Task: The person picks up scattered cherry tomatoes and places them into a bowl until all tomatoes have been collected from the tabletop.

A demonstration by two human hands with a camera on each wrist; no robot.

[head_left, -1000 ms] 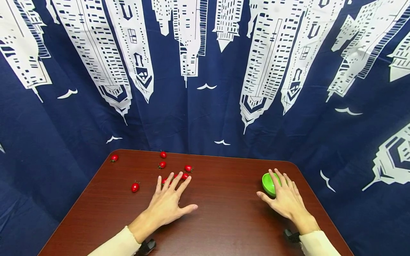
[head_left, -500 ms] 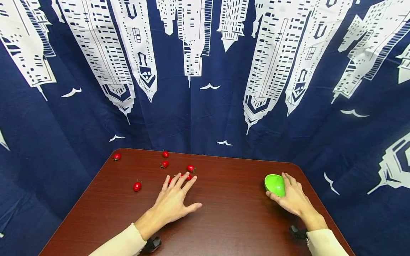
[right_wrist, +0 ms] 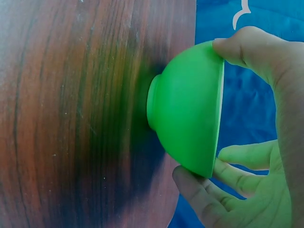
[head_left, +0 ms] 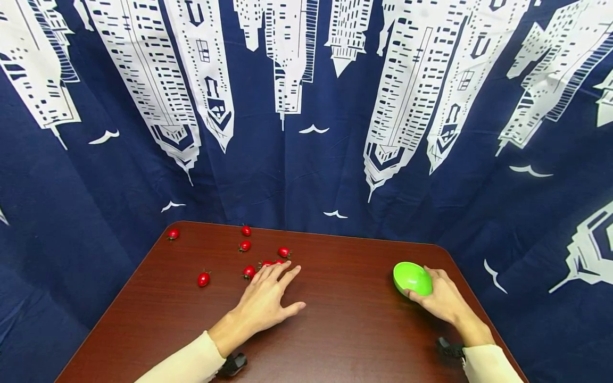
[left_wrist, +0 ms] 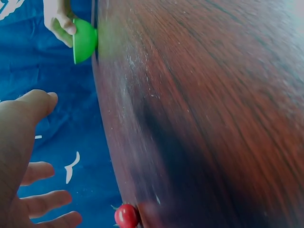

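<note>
My right hand (head_left: 445, 299) grips a small green bowl (head_left: 411, 277) at the table's right side. In the right wrist view the thumb presses one side of the bowl's rim (right_wrist: 219, 109), and the fingers curl round the opposite side. The bowl is upright, its foot close over the tabletop. My left hand (head_left: 262, 306) hovers palm down with fingers spread and holds nothing. Just past its fingertips lie several cherry tomatoes, among them a red tomato (head_left: 248, 272) with a green stem. Another tomato (left_wrist: 127, 216) shows below the left fingers in the left wrist view.
Loose tomatoes lie farther out on the brown wooden table (head_left: 345, 319): one tomato (head_left: 203, 279) left of my left hand, one tomato (head_left: 173, 234) by the far left corner, and a few near the back edge. A blue curtain (head_left: 306, 175) with white buildings hangs behind.
My right hand has come down from above the bowl, and its thumb and fingers have taken hold of the rim. The left hand has drifted slightly right, uncovering more of the tomatoes.
</note>
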